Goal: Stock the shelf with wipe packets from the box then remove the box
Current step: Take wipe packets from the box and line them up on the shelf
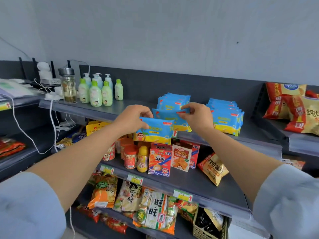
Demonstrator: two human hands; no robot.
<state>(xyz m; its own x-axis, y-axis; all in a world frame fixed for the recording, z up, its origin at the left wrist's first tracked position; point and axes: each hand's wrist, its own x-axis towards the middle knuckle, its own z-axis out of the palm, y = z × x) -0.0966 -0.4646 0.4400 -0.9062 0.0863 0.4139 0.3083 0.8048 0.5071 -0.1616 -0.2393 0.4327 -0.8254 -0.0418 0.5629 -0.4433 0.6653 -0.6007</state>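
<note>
My left hand (133, 119) grips a blue and yellow wipe packet (154, 132) by its top left corner, in front of the top shelf's edge (96, 112). My right hand (198, 116) pinches the top edge of another wipe packet (170, 116), which stands at the front of a row of packets (173, 100) on the shelf. A second row of wipe packets (226, 116) stands to the right of that hand. No box is in view.
Green lotion bottles (95, 92) and a glass flask (68, 85) stand at the left of the top shelf. Snack bags (296, 107) lie on the shelf section to the right. Lower shelves hold snack boxes (160, 159), jars and bags. White cables (51, 118) hang at left.
</note>
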